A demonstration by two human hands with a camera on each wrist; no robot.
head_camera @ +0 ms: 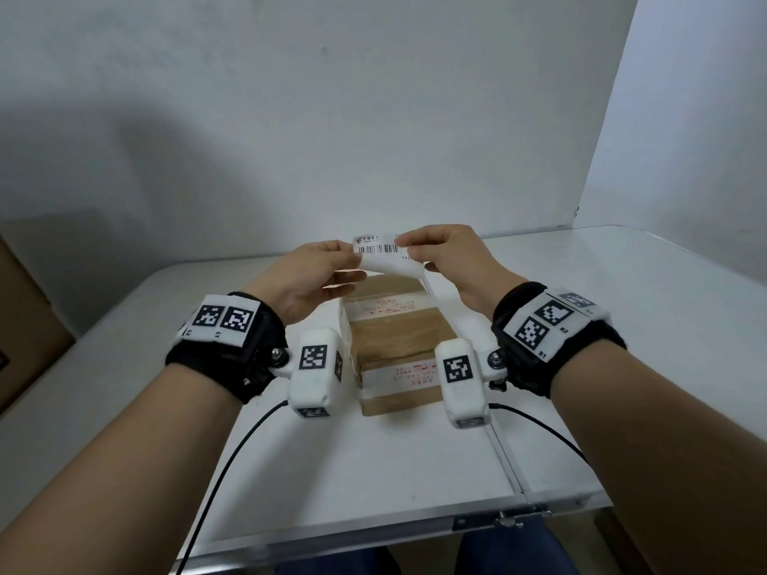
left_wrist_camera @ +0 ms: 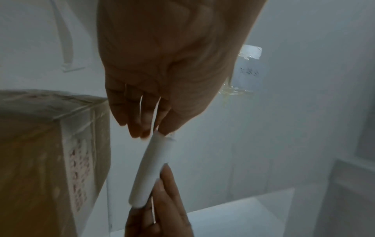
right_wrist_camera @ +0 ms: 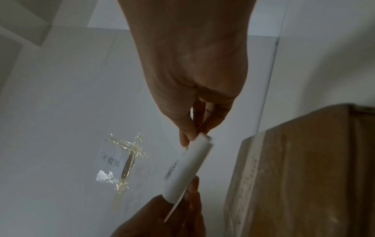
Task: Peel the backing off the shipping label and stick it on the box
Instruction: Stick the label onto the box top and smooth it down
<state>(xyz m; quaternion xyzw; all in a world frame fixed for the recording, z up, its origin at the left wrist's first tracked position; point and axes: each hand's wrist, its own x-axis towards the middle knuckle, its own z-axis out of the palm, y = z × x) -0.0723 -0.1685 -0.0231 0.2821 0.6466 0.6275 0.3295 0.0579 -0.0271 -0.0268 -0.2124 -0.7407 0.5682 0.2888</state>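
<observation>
A white shipping label (head_camera: 379, 244) with a barcode hangs in the air above the far end of the box, with a bent white flap (head_camera: 392, 267) curling under it. My left hand (head_camera: 328, 267) pinches its left end. My right hand (head_camera: 431, 253) pinches its right end. The brown cardboard box (head_camera: 394, 325), wrapped with clear and printed tape, lies on the table just below both hands. In the left wrist view the label (left_wrist_camera: 151, 171) looks like a curled white strip between my left hand (left_wrist_camera: 156, 129) and the other hand's fingers. The right wrist view shows the same label (right_wrist_camera: 187, 166), my right hand (right_wrist_camera: 192, 134) and the box (right_wrist_camera: 304, 176).
A white folding table (head_camera: 415, 462) with a seam and a latch at its near edge carries the box. A larger cardboard box (head_camera: 25, 317) stands at the left. A taped paper note (right_wrist_camera: 113, 162) sticks to the white wall. Black cables run from the wrist cameras.
</observation>
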